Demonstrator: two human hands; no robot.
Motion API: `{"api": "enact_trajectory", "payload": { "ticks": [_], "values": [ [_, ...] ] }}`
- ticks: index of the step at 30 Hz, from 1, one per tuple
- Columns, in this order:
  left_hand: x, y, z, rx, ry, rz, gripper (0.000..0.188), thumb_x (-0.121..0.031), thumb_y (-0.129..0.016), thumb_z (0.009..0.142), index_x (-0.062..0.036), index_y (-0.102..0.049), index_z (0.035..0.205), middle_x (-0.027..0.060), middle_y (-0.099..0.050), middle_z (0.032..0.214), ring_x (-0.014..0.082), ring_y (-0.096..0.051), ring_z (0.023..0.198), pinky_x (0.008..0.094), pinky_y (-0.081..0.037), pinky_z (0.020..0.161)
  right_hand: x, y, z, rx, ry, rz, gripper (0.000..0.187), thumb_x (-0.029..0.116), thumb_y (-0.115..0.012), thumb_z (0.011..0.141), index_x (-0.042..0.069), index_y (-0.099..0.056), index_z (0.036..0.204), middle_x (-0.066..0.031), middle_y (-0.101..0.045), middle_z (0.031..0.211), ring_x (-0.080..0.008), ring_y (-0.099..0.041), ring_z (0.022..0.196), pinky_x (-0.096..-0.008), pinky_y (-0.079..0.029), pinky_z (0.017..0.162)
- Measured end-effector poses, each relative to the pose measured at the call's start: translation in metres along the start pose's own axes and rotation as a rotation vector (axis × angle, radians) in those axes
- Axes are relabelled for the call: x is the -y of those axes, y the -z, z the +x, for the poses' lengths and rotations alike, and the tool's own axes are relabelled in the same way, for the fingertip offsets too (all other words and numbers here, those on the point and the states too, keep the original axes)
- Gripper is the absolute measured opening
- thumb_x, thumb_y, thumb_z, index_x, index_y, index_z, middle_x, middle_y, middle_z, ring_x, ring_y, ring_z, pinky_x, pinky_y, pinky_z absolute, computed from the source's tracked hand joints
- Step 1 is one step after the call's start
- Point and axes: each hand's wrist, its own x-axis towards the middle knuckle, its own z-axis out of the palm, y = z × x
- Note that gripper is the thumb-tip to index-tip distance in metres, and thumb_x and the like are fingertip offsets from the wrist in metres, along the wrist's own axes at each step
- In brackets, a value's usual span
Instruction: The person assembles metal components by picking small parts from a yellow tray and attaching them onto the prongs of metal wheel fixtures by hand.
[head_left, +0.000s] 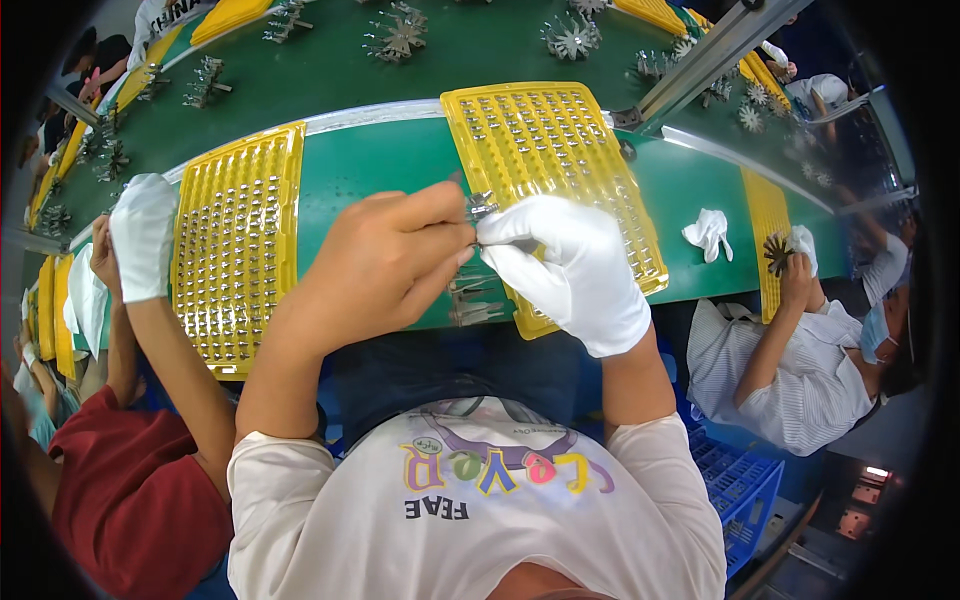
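Bare and closed, my left hand (385,255) meets my right hand (575,265), which wears a white glove, over the green table. A small shiny metal part (481,206) is pinched between the fingertips of both hands. Its lower end is hidden by the fingers. Just below the hands, several thin metal prongs (473,300) show at the table's near edge; I cannot tell what they belong to. Under and beyond my right hand lies a yellow plastic tray (460,105) with rows of small metal parts, some of its pockets without parts.
A second yellow tray (290,150), filled with metal parts, lies to the left beside a co-worker's gloved hand (142,235). A crumpled white glove (709,234) lies at the right, near a metal post (690,75). Spiky metal pieces (400,38) stand on the green belt (480,50) beyond.
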Motion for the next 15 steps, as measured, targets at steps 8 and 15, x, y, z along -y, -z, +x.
{"api": "enact_trajectory", "payload": {
  "ticks": [8, 15],
  "values": [
    [-0.018, -0.011, -0.008, -0.163, 0.303, -0.239, 0.022, -0.001, -0.074, 0.086, 0.0006, -0.070, 0.108, 0.0130, -0.059, 0.101, 0.0281, -0.061, 0.081, 0.0364, -0.052, 0.072, -0.018, -0.008, -0.005, -0.094, -0.164, 0.229, 0.013, -0.002, -0.073, 0.088, -0.003, -0.073, 0.102, -0.0117, -0.075, 0.101, -0.0174, -0.072, 0.090, -0.0309, -0.057, 0.080],
    [-0.020, -0.026, -0.016, -0.093, 0.176, 0.138, 0.020, -0.002, -0.077, 0.082, -0.0018, -0.070, 0.100, 0.0100, -0.062, 0.098, 0.0284, -0.066, 0.080, 0.0400, -0.053, 0.068, -0.018, -0.010, -0.011, -0.093, -0.180, 0.306, 0.020, 0.001, -0.071, 0.092, -0.002, -0.073, 0.112, -0.0105, -0.076, 0.103, -0.0163, -0.074, 0.090, -0.0287, -0.057, 0.080]
  ]
}}
